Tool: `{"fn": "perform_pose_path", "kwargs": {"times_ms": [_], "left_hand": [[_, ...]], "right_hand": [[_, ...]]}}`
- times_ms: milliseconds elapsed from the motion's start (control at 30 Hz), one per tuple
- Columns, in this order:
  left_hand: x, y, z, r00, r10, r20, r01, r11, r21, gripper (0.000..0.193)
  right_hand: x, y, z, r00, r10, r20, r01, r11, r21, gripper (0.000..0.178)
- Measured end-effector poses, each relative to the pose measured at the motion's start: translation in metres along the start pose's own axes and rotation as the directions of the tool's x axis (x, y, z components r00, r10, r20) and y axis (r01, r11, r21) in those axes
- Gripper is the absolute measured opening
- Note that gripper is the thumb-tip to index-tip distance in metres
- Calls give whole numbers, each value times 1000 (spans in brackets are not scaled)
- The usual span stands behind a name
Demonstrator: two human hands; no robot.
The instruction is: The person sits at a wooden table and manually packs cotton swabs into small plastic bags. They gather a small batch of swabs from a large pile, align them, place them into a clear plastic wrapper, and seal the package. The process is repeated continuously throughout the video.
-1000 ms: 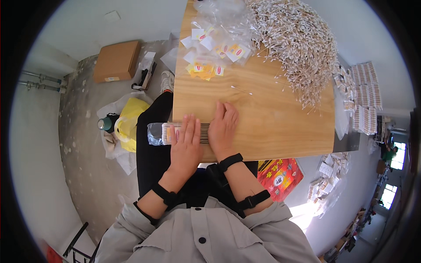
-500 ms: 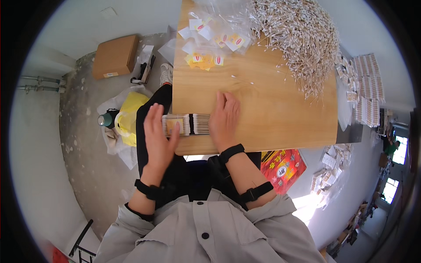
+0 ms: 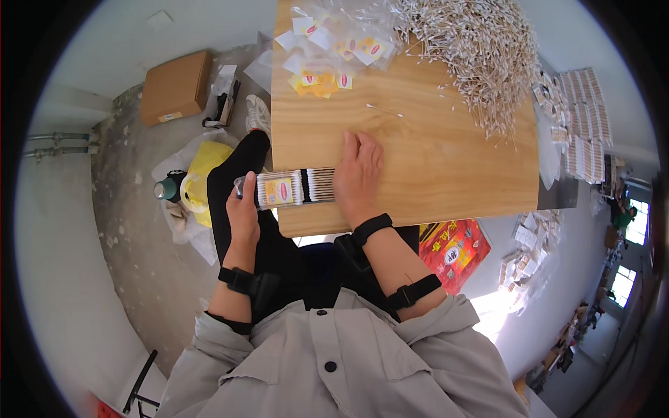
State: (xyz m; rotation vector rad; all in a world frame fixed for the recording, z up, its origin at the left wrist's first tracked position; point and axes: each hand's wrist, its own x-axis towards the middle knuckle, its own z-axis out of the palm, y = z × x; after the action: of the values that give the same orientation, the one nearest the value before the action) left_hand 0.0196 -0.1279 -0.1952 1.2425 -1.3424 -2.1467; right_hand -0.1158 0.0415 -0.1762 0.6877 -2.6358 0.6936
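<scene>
A clear bag with a row of white cotton swabs and a yellow-and-white label lies along the table's near left edge. My left hand is closed on its left end, thumb upward, by the loose clear plastic. To the right, more cotton swabs lie side by side in a narrow black holder, which shows as a dark band and a thin lower edge. My right hand is bent round the right end of this holder and hides it. Two loose swabs lie farther back.
A large heap of cotton swabs covers the far right of the wooden table. Clear bags and yellow labels lie at the far left. Packed swab bundles stand beyond the right edge. A cardboard box and yellow bag are on the floor.
My left hand has moved from lying over the labelled bag to its left end and closed there, uncovering the label. The right hand stays at the holder's right end.
</scene>
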Motion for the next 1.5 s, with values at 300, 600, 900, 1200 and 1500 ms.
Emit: {"fn": "perform_pose_path", "kwargs": {"times_ms": [300,600,900,1200,1500], "left_hand": [[2,-13,2,999,-21,45,27,991,-128,24],[4,-17,7,999,-27,45,33,989,-143,26],[8,-23,4,997,-26,79,36,991,-130,22],[6,-23,8,999,-6,44,12,992,-124,22],[8,-27,5,1000,9,13,-8,993,-114,21]], "right_hand": [[-1,-1,-4,997,17,77,-18,1000,8,35],[0,-1,-3,996,24,88,-27,999,25,36],[0,-9,6,997,27,68,-29,999,25,37],[0,-10,7,997,-3,73,2,1000,14,37],[0,-14,7,997,10,80,-12,1000,28,36]]}}
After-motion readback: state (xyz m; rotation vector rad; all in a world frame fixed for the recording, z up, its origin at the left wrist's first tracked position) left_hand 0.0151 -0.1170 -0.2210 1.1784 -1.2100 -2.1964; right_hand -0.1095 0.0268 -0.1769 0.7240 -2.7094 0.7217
